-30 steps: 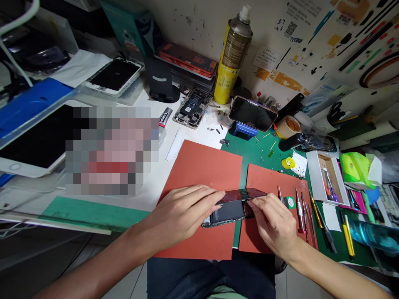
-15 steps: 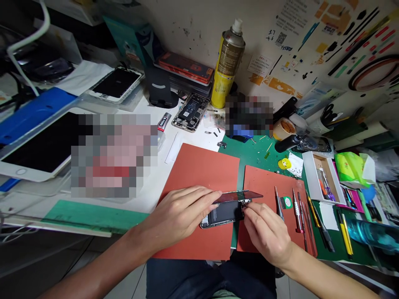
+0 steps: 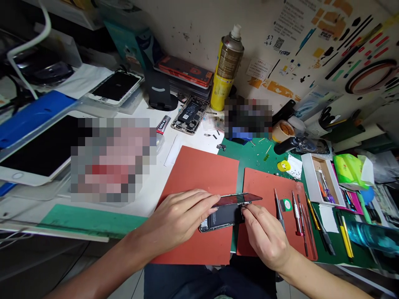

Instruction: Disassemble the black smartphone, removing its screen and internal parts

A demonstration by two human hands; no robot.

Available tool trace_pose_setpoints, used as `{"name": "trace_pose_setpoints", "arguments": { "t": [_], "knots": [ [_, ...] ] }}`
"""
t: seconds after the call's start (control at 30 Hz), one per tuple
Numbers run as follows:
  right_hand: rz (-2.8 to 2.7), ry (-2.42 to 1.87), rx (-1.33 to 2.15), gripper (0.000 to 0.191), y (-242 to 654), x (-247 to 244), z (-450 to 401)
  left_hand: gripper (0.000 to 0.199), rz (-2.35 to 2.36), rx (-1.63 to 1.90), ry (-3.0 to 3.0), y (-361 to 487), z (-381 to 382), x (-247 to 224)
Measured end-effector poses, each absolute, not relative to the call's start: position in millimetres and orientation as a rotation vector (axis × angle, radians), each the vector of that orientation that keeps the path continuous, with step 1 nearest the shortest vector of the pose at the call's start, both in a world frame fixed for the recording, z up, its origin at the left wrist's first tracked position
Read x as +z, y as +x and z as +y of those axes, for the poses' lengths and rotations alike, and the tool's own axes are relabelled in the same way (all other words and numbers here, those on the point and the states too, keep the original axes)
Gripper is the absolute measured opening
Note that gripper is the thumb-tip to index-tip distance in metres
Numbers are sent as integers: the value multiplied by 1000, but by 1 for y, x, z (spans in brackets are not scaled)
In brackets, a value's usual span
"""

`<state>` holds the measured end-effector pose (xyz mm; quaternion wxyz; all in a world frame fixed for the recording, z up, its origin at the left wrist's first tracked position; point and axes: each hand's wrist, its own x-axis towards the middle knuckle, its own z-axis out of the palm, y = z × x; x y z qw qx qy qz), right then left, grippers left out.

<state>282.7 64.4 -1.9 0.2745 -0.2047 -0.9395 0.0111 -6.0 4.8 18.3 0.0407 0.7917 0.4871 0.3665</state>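
Over red mat, left hand holding phone screen, tube labelled B-7000

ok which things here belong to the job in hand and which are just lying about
Job in hand: opened phone, its raised screen, red mat beneath, probably the slim tools.
Apparently just lying about: spray can, white tablet, B-7000 tube, green packet.

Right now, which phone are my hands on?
The opened phone over the left red mat, its screen tilted up; the screenless phone by the spray can lies untouched.

Bright worktop, dim upper-left corner, wide-angle edge stretch
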Motion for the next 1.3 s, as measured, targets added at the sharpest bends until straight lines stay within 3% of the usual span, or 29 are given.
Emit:
{"name": "trace_pose_setpoints", "arguments": {
  "t": [1.03,1.3],
  "knots": [
    [-2535,-455,-204,36,256,21,75,26,1540,1124,2411,-7,6,16],
    [-2556,-401,-34,37,274,32,50,27,1569,1139,2426,-7,7,18]
  ]
}}
